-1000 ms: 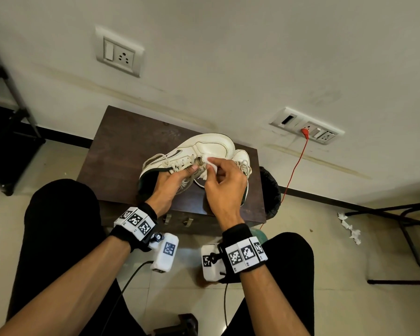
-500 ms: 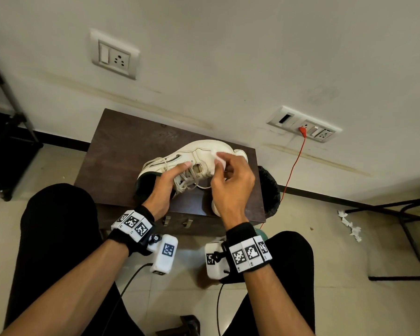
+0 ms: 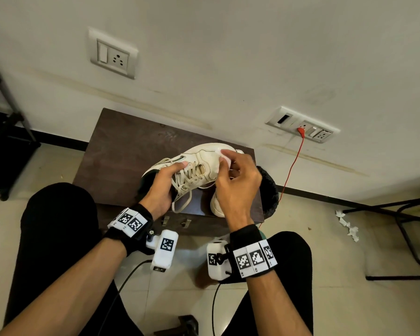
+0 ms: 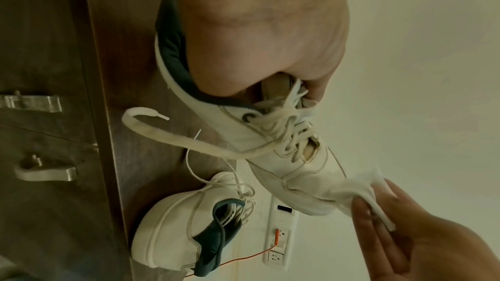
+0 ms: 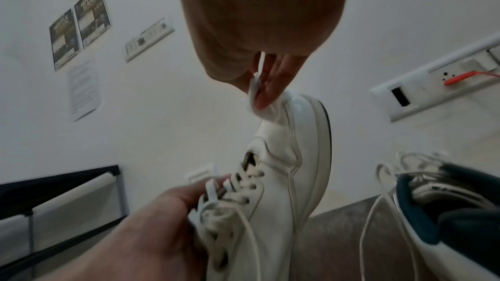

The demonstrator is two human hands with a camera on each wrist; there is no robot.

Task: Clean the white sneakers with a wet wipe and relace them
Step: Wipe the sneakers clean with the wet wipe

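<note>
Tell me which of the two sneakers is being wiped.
The held sneaker, gripped by the left hand; the right hand presses the wipe on its toe. The other sneaker sits untouched on the table.

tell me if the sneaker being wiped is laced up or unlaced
Laced but untied. On the held sneaker the lace crosses the eyelets, and a loose end trails free. The left hand grips it at the collar.

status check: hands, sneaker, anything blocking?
Left hand grips the held sneaker at its laces. Right hand pinches the wet wipe against its toe. Second sneaker on the cabinet. Nothing blocking.
</note>
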